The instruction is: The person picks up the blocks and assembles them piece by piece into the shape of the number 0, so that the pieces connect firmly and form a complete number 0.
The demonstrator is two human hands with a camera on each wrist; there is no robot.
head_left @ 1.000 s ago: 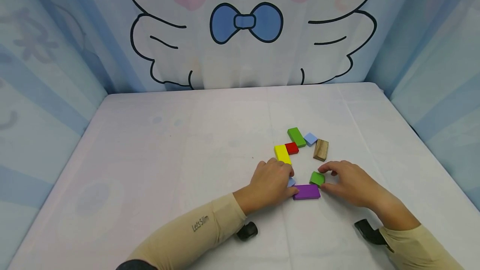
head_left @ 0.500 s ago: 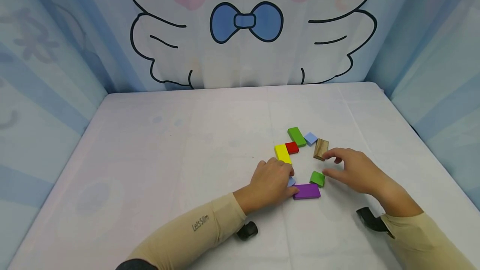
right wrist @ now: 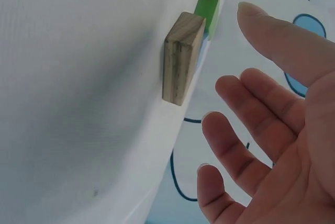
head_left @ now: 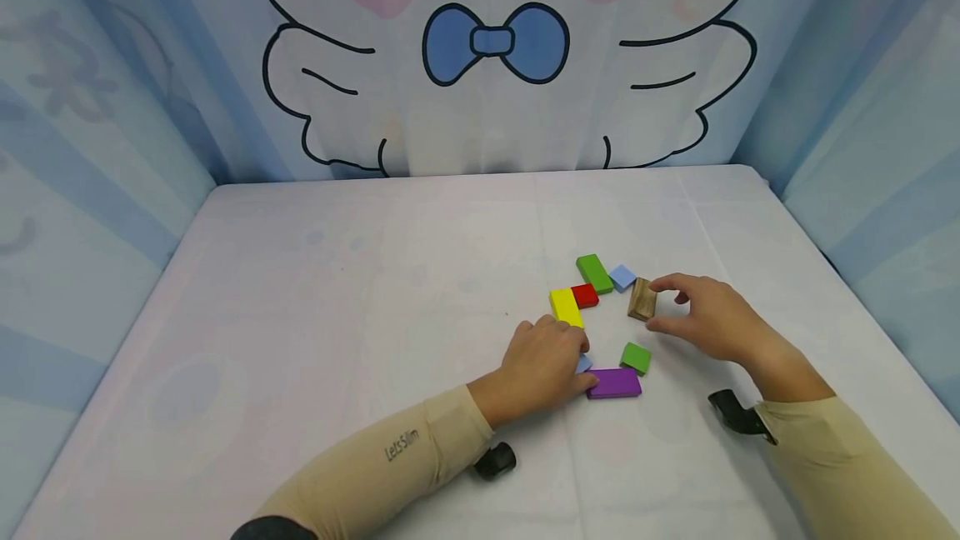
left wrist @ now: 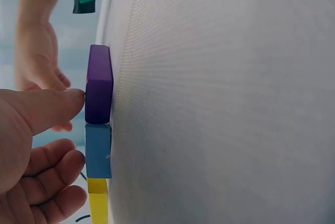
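Note:
My left hand [head_left: 536,367] rests over the near-left blocks, its thumb touching the purple block [head_left: 617,383]. Partly under it sits a light blue block [left wrist: 98,150], between the purple block and a yellow block [head_left: 564,305]. The fingers are loosely bent in the left wrist view. On the right, my right hand [head_left: 712,319] is beside a wood-grain block [head_left: 641,300], thumb and fingers spread apart at its right side. In the right wrist view a gap shows between those fingers and the wood-grain block. A small green block [head_left: 636,357] touches the purple block's far right corner.
A red block [head_left: 585,296] adjoins the yellow one. Behind it lie a longer green block [head_left: 595,273] and a light blue square block [head_left: 622,277]. Together the blocks form a rough ring on the white-covered table [head_left: 337,315]. Printed curtains [head_left: 480,123] stand around the table.
My right hand has moved away from the small green block, further back to the wood-grain block. My left hand and the blocks stay in place.

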